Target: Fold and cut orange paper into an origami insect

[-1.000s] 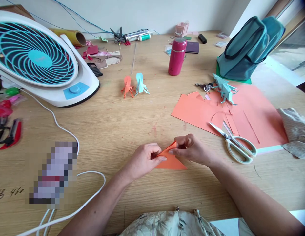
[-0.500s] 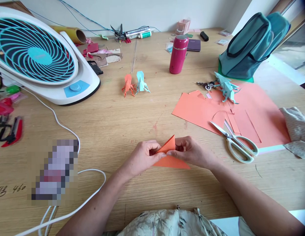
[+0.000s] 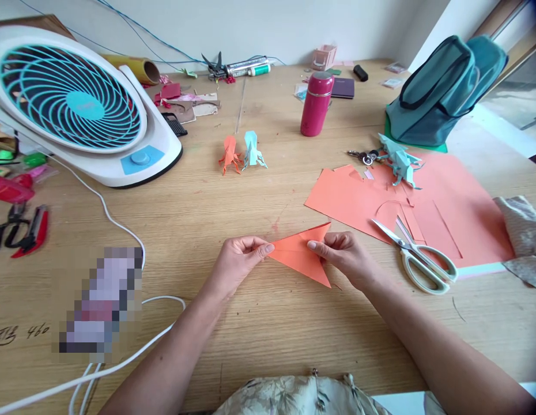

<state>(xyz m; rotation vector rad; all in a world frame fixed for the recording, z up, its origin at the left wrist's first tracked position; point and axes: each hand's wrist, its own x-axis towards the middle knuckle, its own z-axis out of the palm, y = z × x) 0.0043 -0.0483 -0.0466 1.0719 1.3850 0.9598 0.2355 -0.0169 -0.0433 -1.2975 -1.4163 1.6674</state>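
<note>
A folded piece of orange paper is held between my two hands, just above the wooden table. My left hand pinches its narrow left tip between thumb and fingers. On the other side, my right hand grips the wide, notched end, its thumb flat on top and its fingers hidden behind the paper. Two points spread out at that right end, one up and one down. To the right of my right hand lie open scissors with white handles, partly over larger orange sheets.
Small paper figures, orange and light blue, stand mid-table. A larger blue figure rests on the sheets near keys. Around them are a magenta flask, teal bag, white fan, blurred phone-like item and white cable.
My left hand has shifted left to the paper's tip and my right hand slightly right. The raised flap now lies flatter, and the paper shows as a notched arrow shape. The view has tilted slightly.
</note>
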